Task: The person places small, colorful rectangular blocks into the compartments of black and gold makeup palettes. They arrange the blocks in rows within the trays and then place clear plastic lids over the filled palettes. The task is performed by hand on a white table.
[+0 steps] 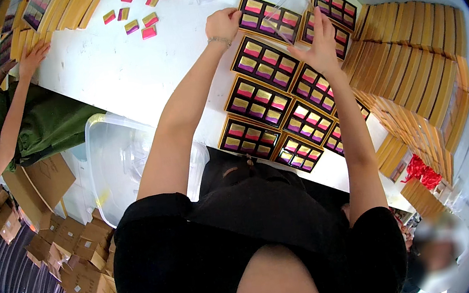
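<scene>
Trays of small pink, gold and purple packets lie in rows on the white worktop (120, 72). The left hand (223, 25) grips the edge of the farthest filled tray (268, 18), fingers curled over its corner. The right hand (320, 45) is spread, fingertips holding a clear plastic lid (287, 5) tilted over that tray. Stacked gold boxes (417, 59) line the worktop's right edge. Another person's hand (33, 57) rests near the far left corner.

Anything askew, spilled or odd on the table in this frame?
Mostly orderly: the black trays of gold-and-pink squares lie in tidy rows. A few loose squares are scattered singly on the white table at the far side. The left hand touches the farthest tray; the right hand holds a clear plastic sheet above it.
</scene>
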Motion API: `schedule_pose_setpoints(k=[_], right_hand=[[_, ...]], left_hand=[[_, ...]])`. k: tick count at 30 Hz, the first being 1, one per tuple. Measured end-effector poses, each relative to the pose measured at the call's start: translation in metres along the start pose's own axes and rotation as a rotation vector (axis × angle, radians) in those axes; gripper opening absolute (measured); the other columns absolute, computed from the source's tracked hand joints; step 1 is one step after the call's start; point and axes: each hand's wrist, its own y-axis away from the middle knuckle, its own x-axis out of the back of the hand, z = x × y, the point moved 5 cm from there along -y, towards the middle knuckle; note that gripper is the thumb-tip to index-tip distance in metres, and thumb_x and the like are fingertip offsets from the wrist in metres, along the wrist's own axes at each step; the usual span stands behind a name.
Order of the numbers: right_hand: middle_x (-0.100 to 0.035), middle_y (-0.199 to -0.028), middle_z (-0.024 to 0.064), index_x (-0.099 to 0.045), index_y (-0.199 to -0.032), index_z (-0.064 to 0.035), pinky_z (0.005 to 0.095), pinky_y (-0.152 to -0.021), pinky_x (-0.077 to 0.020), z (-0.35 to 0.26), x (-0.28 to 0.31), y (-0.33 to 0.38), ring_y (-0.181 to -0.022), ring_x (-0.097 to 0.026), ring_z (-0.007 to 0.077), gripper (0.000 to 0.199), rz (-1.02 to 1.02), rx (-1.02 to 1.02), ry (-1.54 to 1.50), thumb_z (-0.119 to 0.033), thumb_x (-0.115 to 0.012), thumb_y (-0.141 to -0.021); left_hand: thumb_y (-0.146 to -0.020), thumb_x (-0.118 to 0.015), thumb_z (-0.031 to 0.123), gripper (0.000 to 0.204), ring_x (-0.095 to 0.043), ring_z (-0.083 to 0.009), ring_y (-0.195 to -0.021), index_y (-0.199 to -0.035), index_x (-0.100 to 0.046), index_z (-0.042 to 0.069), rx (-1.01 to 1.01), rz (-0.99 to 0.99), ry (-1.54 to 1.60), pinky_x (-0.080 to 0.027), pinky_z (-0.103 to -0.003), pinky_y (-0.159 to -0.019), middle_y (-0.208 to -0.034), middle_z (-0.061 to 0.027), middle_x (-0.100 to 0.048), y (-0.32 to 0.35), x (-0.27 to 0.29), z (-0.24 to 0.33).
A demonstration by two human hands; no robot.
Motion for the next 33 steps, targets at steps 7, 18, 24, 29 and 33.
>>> schedule_pose_setpoints(k=[7, 18, 24, 29, 33], right_hand=[[-0.036, -0.134, 0.0206, -0.021, -0.147, -0.0098, 0.0523, -0.096, -0.0378, -0.031, -0.024, -0.016, -0.123, -0.037, 0.0384, 0.111, -0.07, 0.097, -0.055, -0.042, -0.081, -0.06], [-0.032, -0.141, 0.0143, -0.021, -0.148, -0.0221, 0.0654, -0.09, -0.0369, -0.172, -0.147, -0.08, -0.13, -0.032, 0.0321, 0.111, -0.48, 0.49, 0.13, -0.044, -0.082, -0.058], [-0.035, -0.138, 0.0143, -0.023, -0.147, -0.0211, 0.0666, -0.088, -0.0369, -0.186, -0.153, -0.071, -0.13, -0.033, 0.0315, 0.105, -0.469, 0.499, 0.15, -0.047, -0.077, -0.061], [-0.035, -0.137, 0.0151, -0.025, -0.146, -0.0194, 0.0693, -0.089, -0.0353, -0.182, -0.146, -0.061, -0.129, -0.034, 0.0318, 0.103, -0.482, 0.446, 0.159, -0.046, -0.077, -0.061], [-0.036, -0.136, 0.0152, -0.027, -0.145, -0.018, 0.0695, -0.089, -0.0353, -0.186, -0.133, -0.061, -0.128, -0.035, 0.032, 0.102, -0.438, 0.401, 0.192, -0.046, -0.078, -0.061]], left_hand=[[-0.083, -0.062, 0.034, 0.027, -0.067, -0.0258, -0.071, -0.096, -0.073, 0.014, 0.139, 0.2, -0.053, -0.052, -0.036, -0.067, -0.077, -0.0097, -0.07, 0.023, 0.058, -0.051], [-0.087, -0.062, 0.027, 0.027, -0.061, -0.0094, -0.058, -0.097, -0.072, 0.004, 0.472, 0.328, 0.164, -0.052, -0.025, -0.05, -0.069, -0.0058, -0.067, 0.098, 0.149, -0.146], [-0.092, -0.048, 0.042, 0.047, -0.059, -0.0148, -0.047, -0.084, -0.072, 0.003, 0.636, 0.336, 0.346, -0.05, -0.029, -0.053, -0.059, -0.0064, -0.062, 0.103, 0.162, -0.121], [-0.093, -0.045, 0.046, 0.051, -0.064, -0.0169, -0.056, -0.09, -0.071, 0.002, 0.612, 0.238, 0.137, -0.052, -0.029, -0.054, -0.069, -0.0089, -0.067, 0.099, 0.155, -0.13], [-0.092, -0.046, 0.047, 0.052, -0.064, -0.0157, -0.054, -0.093, -0.072, 0.002, 0.556, 0.255, 0.026, -0.052, -0.028, -0.056, -0.069, -0.008, -0.067, 0.096, 0.152, -0.133]])
